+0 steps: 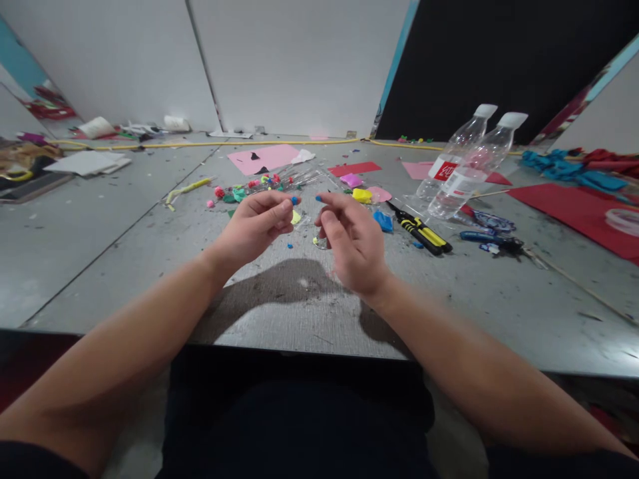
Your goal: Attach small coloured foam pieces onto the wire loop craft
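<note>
My left hand [259, 223] is closed in a pinch, with a small bit of blue clay [294, 200] showing between thumb and index finger. Just across a narrow gap, my right hand [354, 243] is curled, and another tiny blue clay bit [318, 198] sits at its index fingertip. Both hands are raised over the table, not touching each other. Close to the right fingers is a small clear round piece [321, 244] with a yellowish bit; whether the fingers touch it is unclear. A blue crumb [290, 246] lies between the hands. Blue clay in a wrapper [383, 221] is right of my right hand.
Black-and-yellow pliers [422, 229] and two clear bottles [472, 166] stand or lie to the right. Yellow clay [362, 195], pink clay [351, 180] and beaded stems [269, 183] are beyond my hands. Red sheets [564, 206] lie far right. The table's front edge [309, 352] is near my body.
</note>
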Motion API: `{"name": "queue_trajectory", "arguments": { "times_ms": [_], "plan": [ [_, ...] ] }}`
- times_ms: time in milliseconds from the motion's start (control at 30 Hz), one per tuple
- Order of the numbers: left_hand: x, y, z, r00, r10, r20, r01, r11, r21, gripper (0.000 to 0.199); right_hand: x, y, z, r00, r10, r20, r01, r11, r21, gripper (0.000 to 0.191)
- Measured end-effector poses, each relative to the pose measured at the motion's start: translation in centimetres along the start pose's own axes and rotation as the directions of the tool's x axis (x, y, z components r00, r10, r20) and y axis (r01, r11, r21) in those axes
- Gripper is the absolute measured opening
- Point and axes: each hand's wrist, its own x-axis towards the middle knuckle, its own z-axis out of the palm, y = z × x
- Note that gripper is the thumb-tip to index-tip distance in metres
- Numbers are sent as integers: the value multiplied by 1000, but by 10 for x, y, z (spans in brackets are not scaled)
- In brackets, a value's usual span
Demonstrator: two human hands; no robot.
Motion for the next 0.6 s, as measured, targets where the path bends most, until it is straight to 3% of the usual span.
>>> {"name": "queue_trajectory", "arguments": {
  "times_ms": [100,233,333,600],
  "plan": [
    [-2,3,4,999,-37,20,38,996,-78,22,-4,-3,2,996,-82,42,82,997,4,24],
    [-2,5,5,998,-67,-5,66,988,-141,19,-7,-2,5,1000,24,19,-25,999,43,23],
    [-3,7,6,996,-84,-3,82,982,-172,19,-7,-3,5,1000,27,7,-27,1000,14,24],
    [-5,4,6,995,-78,61,87,983,-164,22,-8,-17,4,964,-267,5,260,935,-242,21]
  ]
}}
